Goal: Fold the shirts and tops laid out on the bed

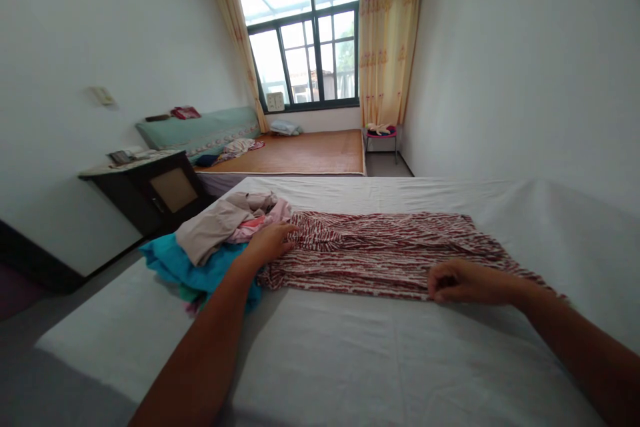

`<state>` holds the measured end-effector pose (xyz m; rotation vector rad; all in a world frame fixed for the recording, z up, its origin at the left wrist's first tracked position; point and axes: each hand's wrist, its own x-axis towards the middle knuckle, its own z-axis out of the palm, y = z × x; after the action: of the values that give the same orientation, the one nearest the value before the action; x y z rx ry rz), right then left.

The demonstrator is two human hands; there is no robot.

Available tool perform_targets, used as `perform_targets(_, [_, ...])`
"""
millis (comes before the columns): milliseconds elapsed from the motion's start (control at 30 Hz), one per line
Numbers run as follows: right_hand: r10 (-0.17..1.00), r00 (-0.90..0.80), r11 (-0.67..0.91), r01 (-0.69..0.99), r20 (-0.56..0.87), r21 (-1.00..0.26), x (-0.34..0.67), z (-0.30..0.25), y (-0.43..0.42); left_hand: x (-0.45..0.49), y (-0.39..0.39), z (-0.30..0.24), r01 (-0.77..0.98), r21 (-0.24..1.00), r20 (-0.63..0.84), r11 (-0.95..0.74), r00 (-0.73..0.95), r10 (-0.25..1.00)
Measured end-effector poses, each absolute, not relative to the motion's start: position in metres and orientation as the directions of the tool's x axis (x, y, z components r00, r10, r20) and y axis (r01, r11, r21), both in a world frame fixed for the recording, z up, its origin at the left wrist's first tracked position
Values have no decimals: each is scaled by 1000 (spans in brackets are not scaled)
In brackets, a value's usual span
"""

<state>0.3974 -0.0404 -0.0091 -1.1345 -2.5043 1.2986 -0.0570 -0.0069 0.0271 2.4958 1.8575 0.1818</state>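
Note:
A garment point(380, 260) with a dark red and white streaked pattern lies flattened lengthwise across the white sheet; its exact kind does not show. My left hand point(273, 241) rests at its left end, fingers stretched over the cloth and thumb apart from them. On the near edge, further right, my right hand point(455, 281) has its fingers curled together in a pinch on the fabric. Close by my left hand is a heap of crumpled clothes, with a beige piece point(213, 227) and a pink piece point(250, 225) over a bright blue one point(193, 267).
The white sheet point(340, 353) covers the surface before me. Beyond it stands a bed point(320, 152) with a brown mat, below a window point(310, 47). A dark bedside cabinet point(150, 190) is at left, a small pink stool point(383, 133) at the back. White walls flank both sides.

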Motion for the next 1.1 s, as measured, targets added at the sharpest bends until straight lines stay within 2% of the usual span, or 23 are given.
perform_targets(100, [657,-722,360,553,-216,-751,399,-11,-40,-59,-3,19,949,-3,40,-315,315,948])
perform_targets(233, [654,-727,370,548,-209,-750,401,-12,-40,-72,-10,27,931,8,-10,-364,364,931])
perform_targets(300, [661,-727,398,550,-186,-735,399,-12,-40,-69,-13,29,931,14,27,-365,365,931])
perform_targets(367, [729,-679,447,570,-88,-690,396,-12,-37,-55,-13,25,947,28,168,-319,311,936])
perform_targets(433, [819,-565,495,609,99,-619,393,-14,-33,-32,-12,16,941,68,288,-333,301,909])
perform_targets(467, [837,-508,522,631,202,-574,391,-16,-30,-19,-12,9,919,85,304,-385,345,888])
perform_targets(533, [818,-456,574,683,351,-452,392,-23,-24,4,-13,-4,851,87,237,-518,487,841])
perform_targets(600, [806,-455,575,754,379,-317,397,-34,-19,19,-16,-16,816,66,122,-575,565,816])
perform_targets(700, [873,-414,469,859,259,-208,412,-50,-13,22,-17,-25,826,42,6,-562,562,827])
perform_targets(800, [923,-345,376,904,173,-203,433,-56,-4,14,-15,-26,826,36,-15,-562,563,826])
perform_targets(900, [953,-225,272,932,203,-239,458,-51,5,9,-12,-27,821,22,11,-570,570,822])
perform_targets(1100, [943,149,-55,951,297,-304,510,-45,15,10,-11,-32,824,11,51,-566,565,823])
